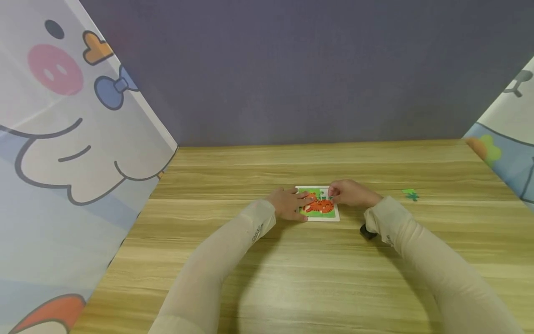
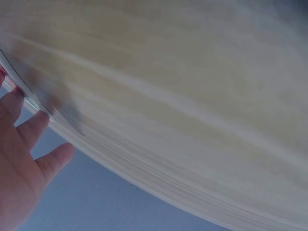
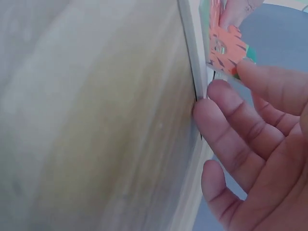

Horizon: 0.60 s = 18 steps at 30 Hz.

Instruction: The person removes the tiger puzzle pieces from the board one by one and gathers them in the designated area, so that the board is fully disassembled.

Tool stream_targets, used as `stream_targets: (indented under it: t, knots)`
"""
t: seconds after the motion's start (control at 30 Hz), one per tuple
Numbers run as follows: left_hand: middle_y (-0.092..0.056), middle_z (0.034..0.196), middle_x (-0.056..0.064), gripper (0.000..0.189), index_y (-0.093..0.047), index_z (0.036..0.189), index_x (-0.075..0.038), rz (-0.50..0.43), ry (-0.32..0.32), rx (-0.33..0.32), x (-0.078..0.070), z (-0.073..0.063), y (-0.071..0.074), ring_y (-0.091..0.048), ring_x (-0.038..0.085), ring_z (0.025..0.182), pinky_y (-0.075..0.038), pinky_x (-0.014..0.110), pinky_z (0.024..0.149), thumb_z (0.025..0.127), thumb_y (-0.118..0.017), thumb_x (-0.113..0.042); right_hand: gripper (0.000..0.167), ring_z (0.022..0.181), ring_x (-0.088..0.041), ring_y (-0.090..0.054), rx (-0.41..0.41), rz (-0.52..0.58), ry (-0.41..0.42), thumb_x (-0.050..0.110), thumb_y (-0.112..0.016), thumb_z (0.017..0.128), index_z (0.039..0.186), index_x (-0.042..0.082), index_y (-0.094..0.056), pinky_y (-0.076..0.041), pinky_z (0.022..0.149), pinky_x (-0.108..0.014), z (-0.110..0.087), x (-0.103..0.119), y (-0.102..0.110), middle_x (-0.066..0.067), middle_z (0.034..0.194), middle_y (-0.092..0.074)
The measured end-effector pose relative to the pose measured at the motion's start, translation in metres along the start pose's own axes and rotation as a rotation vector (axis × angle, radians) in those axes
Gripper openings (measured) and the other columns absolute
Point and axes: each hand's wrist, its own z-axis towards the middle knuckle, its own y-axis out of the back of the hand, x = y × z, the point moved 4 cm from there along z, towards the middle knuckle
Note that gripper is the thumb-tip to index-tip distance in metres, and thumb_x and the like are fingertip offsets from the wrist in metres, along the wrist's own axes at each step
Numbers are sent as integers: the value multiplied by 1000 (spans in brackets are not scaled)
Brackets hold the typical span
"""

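A small tiger jigsaw puzzle [image 1: 319, 214] in a white frame lies flat on the table, orange and green, with a pale patch at its upper right. My left hand [image 1: 288, 204] rests on its left side, fingers spread over the picture; the left wrist view shows those fingers [image 2: 33, 127] along the frame's edge. At the upper right corner, my right hand [image 1: 349, 193] pinches a puzzle piece. In the right wrist view, the right thumb [image 3: 274, 86] is against the green edge of an orange striped part [image 3: 228, 50], while the other fingertips touch the frame's edge [image 3: 195, 53].
To the right of the right hand lies a loose green puzzle piece [image 1: 410, 194]. A black object [image 1: 368, 232] shows under the right cuff. Behind the wooden table [image 1: 308, 269] stands a dark grey panel [image 1: 292, 74], with cartoon-printed cloth [image 1: 83, 157] at both sides.
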Motion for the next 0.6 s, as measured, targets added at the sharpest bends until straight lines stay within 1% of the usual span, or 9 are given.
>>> stream_targets:
  t: [0.1, 0.2, 0.33, 0.6]
  knots:
    - [-7, 166, -14, 71, -9, 159, -40, -5, 4, 6, 0, 2, -2, -14, 18, 153, -23, 47, 120, 99, -35, -66, 5, 75, -16, -56, -11, 32, -24, 2, -63, 94, 91, -1, -61, -46, 67, -33, 0, -3, -2, -7, 87, -66]
    - [-7, 166, -14, 71, -8, 159, -40, -8, 5, 13, 0, 2, -2, -14, 18, 153, -22, 48, 120, 99, -35, -67, 3, 69, -16, -54, -3, 84, -54, 1, -62, 94, 93, -2, -61, -45, 63, -32, -1, -4, -1, -6, 81, -65]
    - [-6, 166, -14, 71, -8, 159, -40, -15, 6, 18, 0, 2, -1, -13, 18, 153, -21, 47, 121, 99, -35, -67, 4, 67, -17, -57, 5, 139, -90, 0, -60, 94, 96, -3, -61, -47, 61, -31, -3, -3, 0, -6, 77, -64]
    - [-6, 166, -14, 71, -7, 159, -40, -11, 11, 19, 1, 3, -1, -13, 19, 153, -21, 46, 121, 99, -35, -67, 7, 69, -17, -59, -12, 166, -102, -1, -56, 93, 98, -4, -61, -48, 62, -30, -5, -2, 2, -7, 81, -66]
